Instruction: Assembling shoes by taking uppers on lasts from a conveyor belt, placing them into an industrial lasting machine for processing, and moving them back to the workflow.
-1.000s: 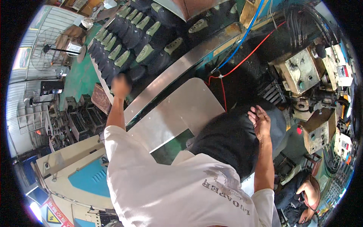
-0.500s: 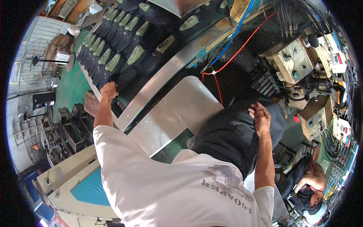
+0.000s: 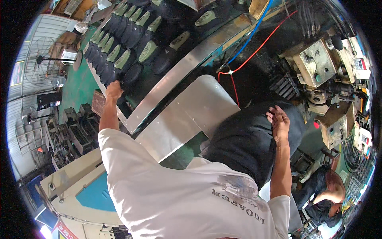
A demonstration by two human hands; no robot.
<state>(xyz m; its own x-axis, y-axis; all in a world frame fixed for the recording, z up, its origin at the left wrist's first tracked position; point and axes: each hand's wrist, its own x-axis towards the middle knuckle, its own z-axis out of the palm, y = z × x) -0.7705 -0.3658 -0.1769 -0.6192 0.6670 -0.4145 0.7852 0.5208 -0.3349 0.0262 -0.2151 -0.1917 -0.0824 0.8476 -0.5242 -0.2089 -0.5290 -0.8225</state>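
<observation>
Rows of black shoe uppers [image 3: 104, 74] stand on pale green shoe lasts [image 3: 122, 59] on a bench at the upper left. My left hand [image 3: 114, 91] reaches the near end of these rows. Its fingers are closed at the toe of a black shoe, partly hidden behind the hand. More black shoes lie to the right, one with a green last top [image 3: 148, 51]. My right hand [image 3: 280, 121] hovers over my black trousers, fingers loosely bent and apart, with nothing in it.
A metal-edged bench rail [image 3: 175, 83] and a metal plate [image 3: 191, 113] lie before me. Blue and red air hoses [image 3: 260, 48] hang beyond. Control boxes [image 3: 316, 63] with buttons stand at right. Another person [image 3: 324, 191] bends over at lower right. A fan [image 3: 49, 59] stands far left.
The whole view has shifted slightly. My left hand stays by the same end of the shoe rows, a little closer against the shoe. My right hand has hardly moved.
</observation>
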